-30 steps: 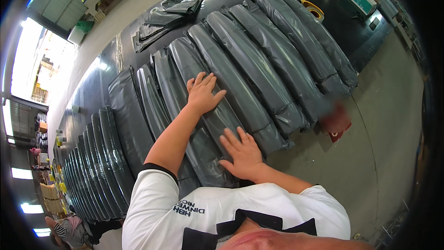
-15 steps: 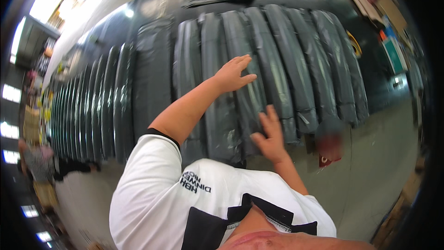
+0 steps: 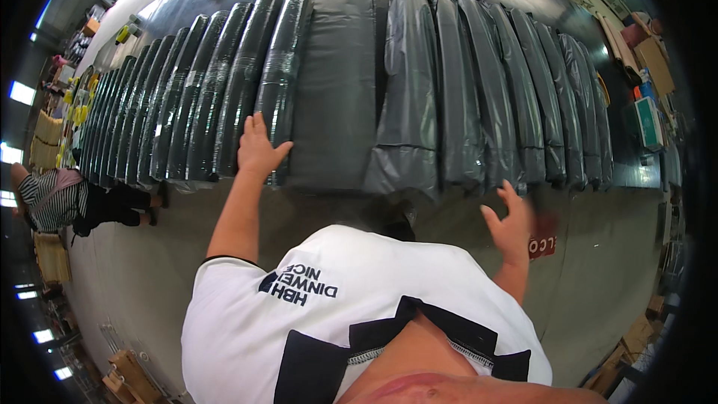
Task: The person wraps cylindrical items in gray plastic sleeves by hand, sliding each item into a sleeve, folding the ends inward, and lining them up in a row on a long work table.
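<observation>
Looking down on a long grey floor [image 3: 314,232] in a big storage hall – a row of dark plastic-wrapped rolls [image 3: 224,82] lies side by side, a striped-shirt person [image 3: 67,198] crouches far left. Left hand [image 3: 258,151] lies flat, fingers spread, on the near end of a glossy black wrapped roll [image 3: 280,75] beside a flatter matte grey bag [image 3: 336,82]. Right hand [image 3: 511,223] hovers open, fingers apart, just off the grey bags [image 3: 479,90] – holding nothing.

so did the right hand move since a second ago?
Yes. The right hand came off the grey bagged rolls and now hovers over the bare floor near their ends, open.
</observation>
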`<action>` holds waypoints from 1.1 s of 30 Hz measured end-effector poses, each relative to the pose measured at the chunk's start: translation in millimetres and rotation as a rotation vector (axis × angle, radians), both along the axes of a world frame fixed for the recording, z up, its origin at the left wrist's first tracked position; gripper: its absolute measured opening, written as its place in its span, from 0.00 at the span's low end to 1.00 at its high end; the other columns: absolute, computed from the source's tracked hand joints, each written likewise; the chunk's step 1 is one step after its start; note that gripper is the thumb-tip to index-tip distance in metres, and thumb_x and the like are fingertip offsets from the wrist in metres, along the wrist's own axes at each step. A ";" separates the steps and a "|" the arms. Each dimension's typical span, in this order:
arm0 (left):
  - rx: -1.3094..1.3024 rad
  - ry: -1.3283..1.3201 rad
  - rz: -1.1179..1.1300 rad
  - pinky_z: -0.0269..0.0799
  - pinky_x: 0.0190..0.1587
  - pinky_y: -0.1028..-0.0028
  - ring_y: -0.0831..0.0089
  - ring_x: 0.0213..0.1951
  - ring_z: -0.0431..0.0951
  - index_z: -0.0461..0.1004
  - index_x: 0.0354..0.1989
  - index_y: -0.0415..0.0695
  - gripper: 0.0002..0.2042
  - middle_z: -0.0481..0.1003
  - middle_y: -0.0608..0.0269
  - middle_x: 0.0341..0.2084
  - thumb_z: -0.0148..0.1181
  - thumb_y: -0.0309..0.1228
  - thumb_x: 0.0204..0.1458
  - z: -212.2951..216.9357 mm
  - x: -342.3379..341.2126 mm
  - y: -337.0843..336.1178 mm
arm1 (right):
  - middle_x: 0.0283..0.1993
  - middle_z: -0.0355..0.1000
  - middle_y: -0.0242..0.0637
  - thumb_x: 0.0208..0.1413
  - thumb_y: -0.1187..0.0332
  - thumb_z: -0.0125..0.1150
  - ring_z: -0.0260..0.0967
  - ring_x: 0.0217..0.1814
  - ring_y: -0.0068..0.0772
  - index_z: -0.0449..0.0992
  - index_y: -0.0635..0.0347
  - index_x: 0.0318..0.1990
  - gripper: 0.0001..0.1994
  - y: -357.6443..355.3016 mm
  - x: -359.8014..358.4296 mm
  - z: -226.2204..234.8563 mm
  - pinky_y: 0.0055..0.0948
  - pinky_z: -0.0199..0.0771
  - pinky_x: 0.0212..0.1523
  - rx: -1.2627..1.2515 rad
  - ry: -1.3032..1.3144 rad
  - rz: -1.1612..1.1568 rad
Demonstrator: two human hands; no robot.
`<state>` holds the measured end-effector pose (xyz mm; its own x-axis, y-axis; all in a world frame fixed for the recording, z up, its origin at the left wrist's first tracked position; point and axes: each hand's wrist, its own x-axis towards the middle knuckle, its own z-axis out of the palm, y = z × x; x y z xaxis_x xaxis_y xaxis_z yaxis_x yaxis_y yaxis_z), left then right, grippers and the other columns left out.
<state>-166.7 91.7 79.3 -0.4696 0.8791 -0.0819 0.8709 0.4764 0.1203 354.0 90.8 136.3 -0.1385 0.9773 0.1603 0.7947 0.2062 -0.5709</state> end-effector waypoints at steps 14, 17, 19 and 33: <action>0.282 -1.750 0.009 0.73 0.49 0.67 0.64 0.48 0.73 0.56 0.60 0.38 0.36 0.70 0.52 0.48 0.69 0.35 0.45 48.8 -37.5 -37.8 | 0.57 0.68 0.41 0.57 0.48 0.59 0.71 0.48 0.36 0.63 0.63 0.63 0.33 65.5 -356.2 -19.5 0.36 0.71 0.52 -0.935 0.978 0.123; 0.346 -2.065 -0.054 0.72 0.48 0.67 0.65 0.47 0.73 0.58 0.58 0.38 0.32 0.70 0.52 0.46 0.67 0.35 0.47 63.9 -1.1 -61.0 | 0.51 0.72 0.40 0.54 0.42 0.59 0.72 0.46 0.34 0.69 0.62 0.57 0.33 109.4 -380.5 -29.7 0.37 0.71 0.51 -1.160 1.098 0.212; 0.326 -1.793 -0.057 0.72 0.50 0.68 0.63 0.48 0.73 0.56 0.58 0.37 0.33 0.69 0.51 0.48 0.67 0.36 0.48 46.9 22.9 -67.9 | 0.42 0.76 0.39 0.50 0.43 0.64 0.74 0.42 0.34 0.75 0.60 0.48 0.29 119.7 -394.0 -19.5 0.38 0.73 0.47 -1.194 1.016 0.225; 0.241 -0.533 -0.728 0.59 0.63 0.60 0.53 0.62 0.63 0.67 0.58 0.37 0.23 0.69 0.48 0.57 0.49 0.42 0.60 0.5 39.4 -1.2 | 0.61 0.65 0.53 0.54 0.39 0.48 0.66 0.61 0.48 0.62 0.66 0.64 0.40 -7.5 -180.3 -3.1 0.44 0.67 0.60 -1.083 1.497 0.495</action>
